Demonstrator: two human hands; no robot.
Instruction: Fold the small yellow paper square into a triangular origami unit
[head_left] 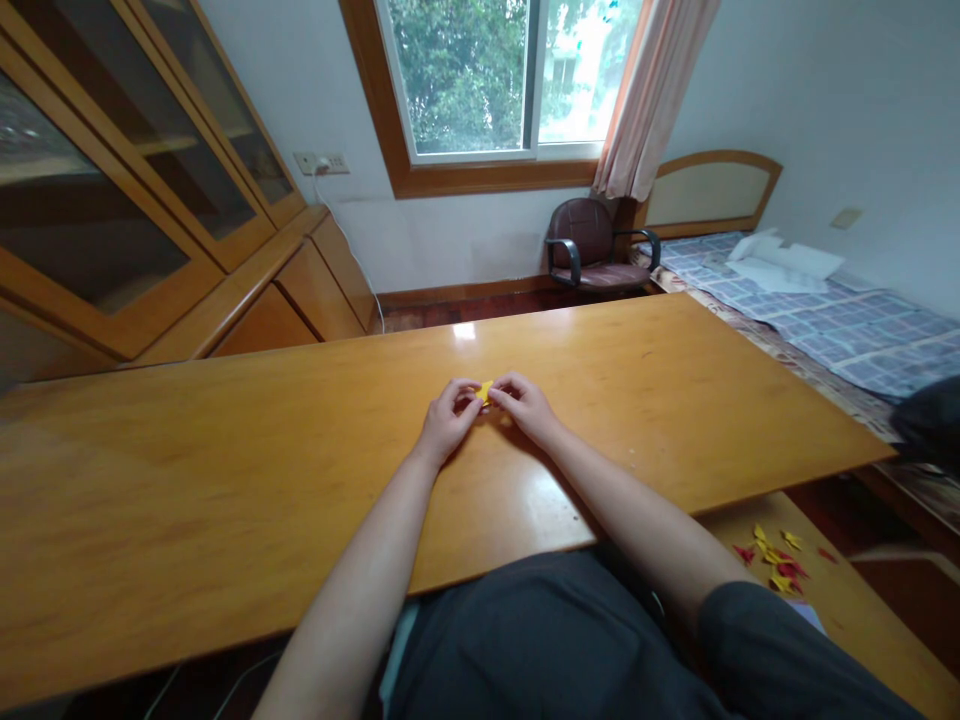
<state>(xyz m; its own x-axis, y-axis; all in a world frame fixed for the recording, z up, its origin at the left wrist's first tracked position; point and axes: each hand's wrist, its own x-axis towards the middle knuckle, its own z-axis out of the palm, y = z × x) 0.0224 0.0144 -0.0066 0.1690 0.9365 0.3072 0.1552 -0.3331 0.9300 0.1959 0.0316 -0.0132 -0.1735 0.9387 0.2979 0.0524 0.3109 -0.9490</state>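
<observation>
Between my two hands is a small piece of folded yellow paper (485,392), held just over the wooden table (247,470). My left hand (448,415) pinches its left side with thumb and fingers. On the right side, my right hand (523,402) grips it with the fingertips. The fingers cover much of the paper, so its exact folded form is hard to make out.
Several red and yellow folded paper pieces (780,560) lie on a lower surface at the right. Beyond the table stand a brown armchair (585,245) and a bed (817,310). A glass-door cabinet (172,200) is on the left, under which a white cord (352,250) hangs nearby.
</observation>
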